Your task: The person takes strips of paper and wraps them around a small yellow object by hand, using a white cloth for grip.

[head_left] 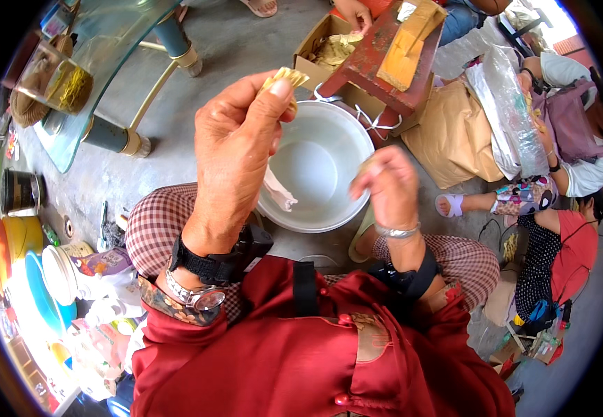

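Observation:
My left hand (235, 139) is raised over the left rim of a white basin (343, 125), thumb and fingers closed on a small bundle of pale yellow strips (287, 80). The strips look flat and folded; their material is unclear. My right hand (390, 184) hangs above the basin's right rim, blurred by motion. Its fingertips are drawn together as in a pinch, and whatever they hold cannot be made out. A pale pinkish strip of cloth (278, 191) lies against the basin's left inner wall, partly behind my left wrist.
Beyond the basin stands a red wooden bench (392, 87) with a wooden block (409, 45) on it. Beside it, another person's hand (355, 14) reaches over a cardboard box (329, 52) of pale strips. A glass table (100, 76) stands left; a brown sack (454, 142) and seated people are right.

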`<state>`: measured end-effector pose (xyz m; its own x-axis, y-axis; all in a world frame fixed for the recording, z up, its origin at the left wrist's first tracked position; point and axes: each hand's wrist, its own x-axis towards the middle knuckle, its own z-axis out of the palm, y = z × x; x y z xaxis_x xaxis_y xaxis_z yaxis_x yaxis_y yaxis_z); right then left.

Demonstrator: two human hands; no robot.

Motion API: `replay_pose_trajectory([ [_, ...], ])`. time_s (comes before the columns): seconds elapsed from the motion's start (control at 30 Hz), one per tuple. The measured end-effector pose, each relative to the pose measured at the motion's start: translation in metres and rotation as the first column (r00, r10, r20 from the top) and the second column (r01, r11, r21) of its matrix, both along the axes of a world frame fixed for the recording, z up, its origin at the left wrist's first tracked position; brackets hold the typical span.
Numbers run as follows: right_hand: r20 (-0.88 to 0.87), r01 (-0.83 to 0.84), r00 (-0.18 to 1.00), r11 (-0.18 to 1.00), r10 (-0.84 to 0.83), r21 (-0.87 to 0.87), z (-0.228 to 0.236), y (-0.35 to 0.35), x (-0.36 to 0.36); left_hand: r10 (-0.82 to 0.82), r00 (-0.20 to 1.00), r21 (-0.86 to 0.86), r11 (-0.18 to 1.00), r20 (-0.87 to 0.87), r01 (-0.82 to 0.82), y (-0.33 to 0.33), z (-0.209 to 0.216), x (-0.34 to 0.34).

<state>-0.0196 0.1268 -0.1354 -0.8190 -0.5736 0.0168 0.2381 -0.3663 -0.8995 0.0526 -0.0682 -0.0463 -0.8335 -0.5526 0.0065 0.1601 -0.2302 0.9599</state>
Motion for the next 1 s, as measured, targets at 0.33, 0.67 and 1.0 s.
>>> replay_pose_trajectory([
  [0.33,0.098,0.458,0.848,0.814,-0.521,0.358,-0.022,0.049,-0.153,-0.078,0.996,0.034,0.997,0.04,0.076,0.008,-0.001,-0.013],
  [0.67,-0.316,0.487,0.838,0.871,-0.445,0.064,0.096,0.075,-0.125,-0.276,0.959,0.044,0.961,0.073,0.273,0.027,-0.007,-0.023],
  [1.0,-0.613,0.263,0.788,0.928,-0.049,0.264,0.166,0.029,-0.055,-0.534,0.844,-0.033,0.846,-0.047,0.532,0.052,0.035,-0.045],
])
